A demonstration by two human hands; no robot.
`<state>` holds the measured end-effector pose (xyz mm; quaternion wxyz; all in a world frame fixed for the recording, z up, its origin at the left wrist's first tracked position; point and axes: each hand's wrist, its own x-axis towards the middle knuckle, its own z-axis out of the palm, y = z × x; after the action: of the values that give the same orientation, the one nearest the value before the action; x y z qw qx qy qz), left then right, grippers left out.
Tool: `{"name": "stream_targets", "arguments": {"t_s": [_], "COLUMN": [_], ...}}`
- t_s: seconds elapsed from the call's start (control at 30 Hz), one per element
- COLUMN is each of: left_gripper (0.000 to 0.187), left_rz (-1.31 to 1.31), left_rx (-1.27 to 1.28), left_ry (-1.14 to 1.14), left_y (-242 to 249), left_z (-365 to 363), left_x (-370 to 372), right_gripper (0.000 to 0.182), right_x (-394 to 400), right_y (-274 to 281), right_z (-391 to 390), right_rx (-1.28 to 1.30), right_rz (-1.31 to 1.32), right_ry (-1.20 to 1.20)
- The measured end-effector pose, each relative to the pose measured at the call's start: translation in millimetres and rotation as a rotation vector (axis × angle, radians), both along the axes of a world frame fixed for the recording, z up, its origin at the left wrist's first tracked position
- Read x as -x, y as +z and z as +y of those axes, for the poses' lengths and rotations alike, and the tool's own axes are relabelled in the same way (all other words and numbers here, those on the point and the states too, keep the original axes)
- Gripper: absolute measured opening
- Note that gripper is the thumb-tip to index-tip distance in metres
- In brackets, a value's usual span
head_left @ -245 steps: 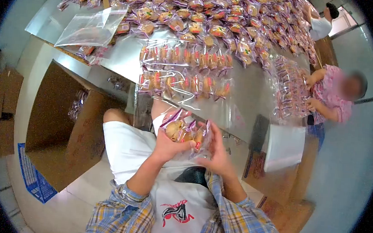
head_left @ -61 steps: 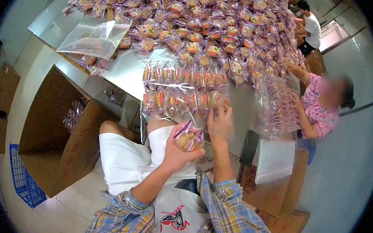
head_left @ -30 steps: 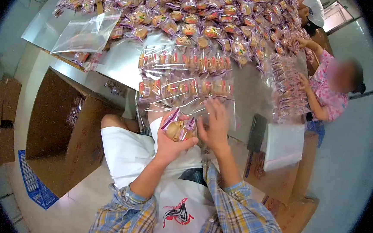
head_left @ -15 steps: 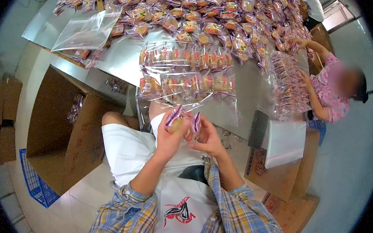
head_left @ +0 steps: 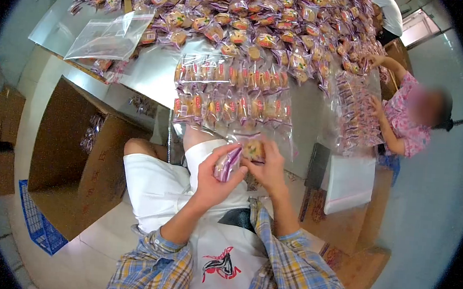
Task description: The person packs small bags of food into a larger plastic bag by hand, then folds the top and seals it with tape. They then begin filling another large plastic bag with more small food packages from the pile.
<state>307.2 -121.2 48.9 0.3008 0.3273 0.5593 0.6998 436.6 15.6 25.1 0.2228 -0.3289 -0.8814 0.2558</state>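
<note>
My left hand point(head_left: 214, 182) is closed around a small wrapped cake point(head_left: 227, 165) in clear film with purple edges, its narrow side turned up. In my right hand point(head_left: 270, 171) is a second wrapped cake point(head_left: 253, 151), its round speckled face showing. Both hands are close together above my lap, at the table's near edge. Just beyond them, a large clear bag point(head_left: 233, 124) lies on the metal table with two rows of upright wrapped cakes point(head_left: 245, 108) inside. The fingertips under each cake are partly hidden.
A big pile of wrapped cakes point(head_left: 240, 16) covers the far table. Flat clear bags point(head_left: 110, 36) lie left; another stack of bags point(head_left: 350, 182) sits right, on a cardboard box. An open carton point(head_left: 106, 173) stands left. At right, a person point(head_left: 407, 119) handles a filled bag point(head_left: 356, 107).
The two cakes have moved apart. My right hand has raised and turned its cake face up, while my left hand has shifted slightly right and down with the other.
</note>
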Motion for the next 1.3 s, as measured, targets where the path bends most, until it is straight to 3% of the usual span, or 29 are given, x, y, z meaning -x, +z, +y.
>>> {"name": "stream_targets", "arguments": {"t_s": [0.07,0.17,0.23,0.33,0.37,0.47,0.6,0.63,0.73,0.87,1.13,1.2,1.3], "left_gripper": [0.054,0.052,0.050,0.049,0.053,0.056,0.060,0.061,0.061,0.067,0.073,0.069,0.061], "left_rz": [0.092,0.226,0.422,0.381,0.505,0.602,0.152,-0.063,0.127,0.116,-0.363,-0.011,0.185], "left_rx": [-0.025,-0.030,-0.041,0.072,0.057,0.235,0.318,0.287,0.310,0.277,-0.064,0.056,0.197], "left_ry": [0.014,-0.003,-0.018,-0.198,-0.234,-0.222,0.022,0.072,0.290,0.374,0.441,0.517,0.588], "left_y": [-7.1,-8.7,-2.9,-13.5,-17.8,-24.5,-55.8,-60.6,-67.9,-46.3,-46.6,-67.0,-67.8], "left_z": [1.4,-3.1,-7.4,-30.8,-33.4,-36.8,-27.5,-24.5,-15.4,5.4,28.1,24.6,19.6], "left_x": [-0.1,5.7,16.6,20.5,25.3,31.3,34.8,36.8,46.0,48.1,45.9,55.5,62.4], "right_gripper": [0.075,0.075,0.071,0.064,0.061,0.056,0.059,0.060,0.061,0.060,0.057,0.056,0.057], "right_x": [19.9,38.3,41.9,45.9,46.7,45.4,51.2,51.5,55.4,53.8,59.1,59.0,55.3], "right_y": [-4.1,11.5,9.3,17.4,20.3,19.0,17.6,16.3,12.6,12.1,10.5,17.2,21.2], "right_z": [-2.9,-6.5,1.4,11.6,15.0,28.5,32.7,32.8,33.8,29.6,25.3,27.8,19.4], "right_rx": [-0.053,-0.073,-0.170,-0.249,-0.263,-0.233,-0.202,-0.184,-0.168,-0.309,-0.305,-0.268,-0.025], "right_rz": [0.129,-0.002,0.068,0.145,0.165,0.158,0.132,0.128,0.115,0.046,0.121,0.116,0.034], "right_ry": [-0.065,-0.112,-0.042,0.017,0.028,0.260,0.290,0.286,0.285,0.300,0.422,0.429,0.487]}}
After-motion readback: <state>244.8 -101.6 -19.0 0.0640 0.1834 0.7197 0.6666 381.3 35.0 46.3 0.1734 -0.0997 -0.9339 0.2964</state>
